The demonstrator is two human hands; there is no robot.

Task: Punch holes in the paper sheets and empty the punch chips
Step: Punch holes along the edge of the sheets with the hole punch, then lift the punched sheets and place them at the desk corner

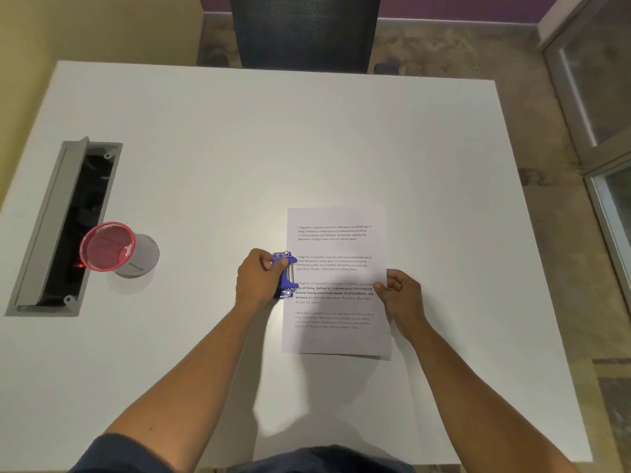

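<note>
Head view looks down on a white surface (239, 148), where the printed white paper sheets (336, 281) lie with their long axis running from 12 to 6 o'clock. At their 9 o'clock edge sits the small blue metal hole punch (285, 276), its own long axis parallel to that edge and its mouth facing 3 o'clock onto the margin. The left hand (257, 278) has its fingers wrapped around the punch; the right hand (401, 291), at the sheets' 3 o'clock edge, pinches the paper with curled fingers. Whether the edge is fully seated in the slot is hard to tell. The punching press likely falls to the left hand. A red mesh cup (107, 247) stands well apart at 9 o'clock, a plausible place for the chips.
</note>
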